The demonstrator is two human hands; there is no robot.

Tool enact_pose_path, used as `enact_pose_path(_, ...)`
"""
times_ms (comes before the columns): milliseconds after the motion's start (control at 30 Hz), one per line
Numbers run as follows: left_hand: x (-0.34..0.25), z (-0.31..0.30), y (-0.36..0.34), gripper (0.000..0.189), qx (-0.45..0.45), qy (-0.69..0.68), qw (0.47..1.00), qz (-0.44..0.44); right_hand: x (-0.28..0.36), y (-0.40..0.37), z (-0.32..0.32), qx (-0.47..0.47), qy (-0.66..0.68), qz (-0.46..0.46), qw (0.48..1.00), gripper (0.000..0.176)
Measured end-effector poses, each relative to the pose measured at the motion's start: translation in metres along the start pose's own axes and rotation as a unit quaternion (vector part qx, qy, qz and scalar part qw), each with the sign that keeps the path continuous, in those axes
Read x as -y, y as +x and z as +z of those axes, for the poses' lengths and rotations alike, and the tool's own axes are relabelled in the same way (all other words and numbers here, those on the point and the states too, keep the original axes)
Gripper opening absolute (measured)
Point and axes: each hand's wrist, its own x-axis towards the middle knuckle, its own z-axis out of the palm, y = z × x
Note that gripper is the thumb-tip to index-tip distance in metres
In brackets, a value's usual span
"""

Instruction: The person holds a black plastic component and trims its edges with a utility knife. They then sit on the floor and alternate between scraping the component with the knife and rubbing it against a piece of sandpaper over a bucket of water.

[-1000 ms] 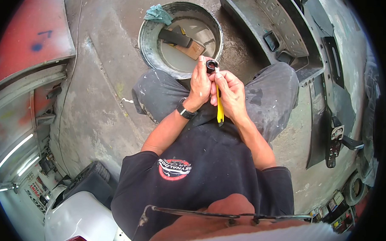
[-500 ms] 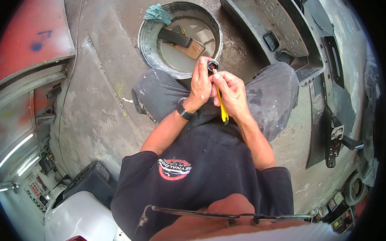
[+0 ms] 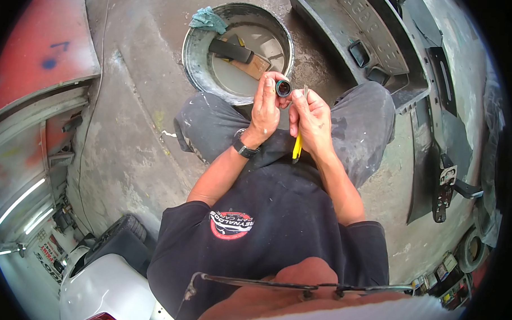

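My left hand [image 3: 267, 108] is closed round a small dark round piece [image 3: 283, 88] with a hollow, ring-like end facing up. In my right hand [image 3: 314, 121] is a yellow utility knife [image 3: 297, 147], its handle pointing down toward my shirt. The metal blade sticks up past my thumb, just right of the round piece and apart from it. Both hands are above my lap, near the front rim of a round tub [image 3: 192, 73]. What exactly the dark piece belongs to, I cannot make out.
The tub holds murky water, a dark block [image 3: 231, 50] and a brown block [image 3: 252, 67]; a teal cloth [image 3: 208, 20] hangs on its rim. A large grey panel [image 3: 402, 89] lies at the right. A red panel [image 3: 45, 57] and a white car [image 3: 109, 290] are on the left.
My right hand has drawn the knife away to the right, and its blade has left the round piece's opening. My left hand still holds the piece, nearly in place.
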Motion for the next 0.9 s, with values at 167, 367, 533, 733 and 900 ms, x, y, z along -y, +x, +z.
enact_pose_path(167,-0.004,0.005,-0.004,0.037,-0.006,0.106,0.994,0.032,-0.002,0.001,0.004,-0.002,0.021,0.01,1.0,0.025)
enact_pose_path(367,0.004,-0.001,0.001,0.036,0.005,0.174,0.982,0.077,-0.001,0.002,0.0,-0.009,-0.049,-0.006,0.999,0.022)
enact_pose_path(533,-0.004,0.003,0.001,0.04,-0.008,0.167,0.984,0.057,0.004,0.001,-0.002,0.007,-0.068,0.001,0.998,0.021)
enact_pose_path(733,-0.003,-0.002,0.001,0.044,0.014,0.074,0.997,-0.02,0.007,-0.002,-0.005,0.031,-0.069,0.002,0.997,0.018)
enact_pose_path(900,-0.002,-0.005,0.004,0.043,0.013,0.011,0.998,-0.065,0.007,-0.007,-0.005,0.038,-0.102,0.003,0.994,0.018)
